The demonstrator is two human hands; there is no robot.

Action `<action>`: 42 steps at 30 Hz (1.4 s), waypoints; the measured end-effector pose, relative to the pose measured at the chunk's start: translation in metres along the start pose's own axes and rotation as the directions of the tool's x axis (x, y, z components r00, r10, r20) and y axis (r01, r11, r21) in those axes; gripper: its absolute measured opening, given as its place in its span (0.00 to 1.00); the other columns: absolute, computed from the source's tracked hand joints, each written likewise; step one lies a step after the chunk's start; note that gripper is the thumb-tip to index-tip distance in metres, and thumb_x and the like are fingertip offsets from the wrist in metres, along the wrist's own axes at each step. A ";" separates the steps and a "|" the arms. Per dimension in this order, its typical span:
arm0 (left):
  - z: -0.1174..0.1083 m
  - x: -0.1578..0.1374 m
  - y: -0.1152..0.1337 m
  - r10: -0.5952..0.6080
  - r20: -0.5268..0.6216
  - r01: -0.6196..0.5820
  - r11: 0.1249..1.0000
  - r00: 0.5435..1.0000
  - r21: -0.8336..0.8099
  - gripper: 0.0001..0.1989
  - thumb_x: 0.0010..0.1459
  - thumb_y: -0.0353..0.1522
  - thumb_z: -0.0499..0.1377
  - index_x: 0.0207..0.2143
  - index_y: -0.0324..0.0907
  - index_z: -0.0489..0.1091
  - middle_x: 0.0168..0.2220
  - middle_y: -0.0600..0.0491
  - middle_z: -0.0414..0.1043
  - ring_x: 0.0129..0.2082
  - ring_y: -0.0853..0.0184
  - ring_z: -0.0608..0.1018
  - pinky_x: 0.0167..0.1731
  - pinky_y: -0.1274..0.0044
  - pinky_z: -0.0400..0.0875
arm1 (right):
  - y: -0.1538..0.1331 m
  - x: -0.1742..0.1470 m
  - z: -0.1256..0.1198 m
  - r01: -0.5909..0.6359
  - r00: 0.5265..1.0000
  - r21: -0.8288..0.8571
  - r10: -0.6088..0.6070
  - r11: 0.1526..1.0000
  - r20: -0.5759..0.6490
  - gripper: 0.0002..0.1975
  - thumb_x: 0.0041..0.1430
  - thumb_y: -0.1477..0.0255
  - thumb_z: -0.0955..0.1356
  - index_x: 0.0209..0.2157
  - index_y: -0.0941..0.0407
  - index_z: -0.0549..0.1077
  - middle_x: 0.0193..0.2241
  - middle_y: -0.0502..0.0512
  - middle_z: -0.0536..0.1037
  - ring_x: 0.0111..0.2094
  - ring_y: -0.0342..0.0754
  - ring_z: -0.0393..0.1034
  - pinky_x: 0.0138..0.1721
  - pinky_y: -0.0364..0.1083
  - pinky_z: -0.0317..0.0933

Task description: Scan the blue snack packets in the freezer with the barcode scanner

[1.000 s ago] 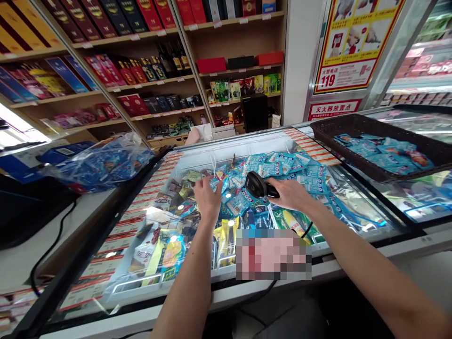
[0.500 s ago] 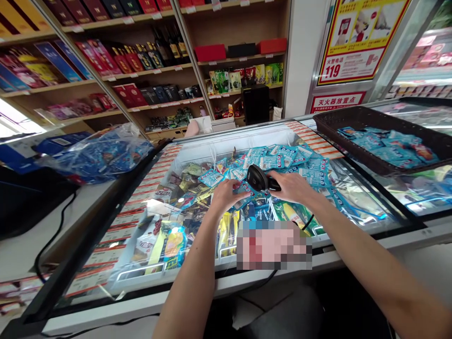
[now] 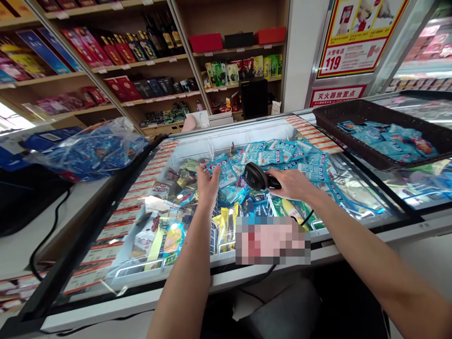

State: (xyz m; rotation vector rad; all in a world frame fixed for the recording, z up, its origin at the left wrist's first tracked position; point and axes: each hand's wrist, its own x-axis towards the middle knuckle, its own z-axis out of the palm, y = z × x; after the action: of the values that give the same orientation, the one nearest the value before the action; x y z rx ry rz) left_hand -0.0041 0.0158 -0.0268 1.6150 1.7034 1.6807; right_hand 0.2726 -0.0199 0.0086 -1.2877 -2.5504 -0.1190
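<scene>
My right hand (image 3: 292,184) is wrapped round the handle of a black barcode scanner (image 3: 257,177), its head pointing left over the glass-topped chest freezer (image 3: 226,281). My left hand (image 3: 207,182) pinches the left edge of a light-blue snack packet (image 3: 226,173); its fingertips are partly hidden behind the packet. Just right of the scanner, many like blue packets (image 3: 273,154) lie heaped on the glass. Below the scanner a dark cable (image 3: 308,219) runs down from my right hand side.
A brown basket (image 3: 379,162) with blue packets stands at the right. On the left lies a clear plastic bag (image 3: 102,148) of blue packets. Wrapped frozen goods (image 3: 173,240) show under the glass. Shelves (image 3: 169,103) with boxes and bottles stand behind.
My left hand has moved left and slightly away from the scanner, with a blue packet in its fingers. My right hand and the scanner have barely moved.
</scene>
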 end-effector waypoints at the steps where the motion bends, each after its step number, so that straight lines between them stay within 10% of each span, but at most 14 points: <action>1: 0.001 0.000 0.000 -0.005 -0.013 0.005 0.999 1.000 -0.033 0.25 0.53 0.49 0.54 0.45 0.41 0.59 0.26 0.58 0.59 0.24 0.74 0.65 0.23 0.80 0.60 | -0.001 0.000 0.000 0.008 1.000 0.006 -0.008 1.000 0.006 0.19 0.56 0.62 0.63 0.48 0.55 0.64 0.32 0.54 0.77 0.31 0.50 0.70 0.27 0.44 0.50; 42: 0.008 -0.007 -0.002 -0.030 0.138 0.035 0.999 0.990 -0.038 0.27 0.55 0.49 0.52 0.53 0.44 0.58 0.30 0.54 0.62 0.24 0.73 0.67 0.23 0.81 0.66 | -0.013 0.001 -0.001 0.086 0.996 0.031 -0.086 0.996 -0.006 0.20 0.55 0.61 0.63 0.49 0.53 0.64 0.35 0.54 0.77 0.33 0.50 0.70 0.29 0.45 0.51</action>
State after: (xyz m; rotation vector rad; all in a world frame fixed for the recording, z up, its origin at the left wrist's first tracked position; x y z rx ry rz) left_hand 0.0037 0.0148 -0.0339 1.6350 1.6111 1.5408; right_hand 0.2622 -0.0275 0.0107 -1.1650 -2.5938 -0.0988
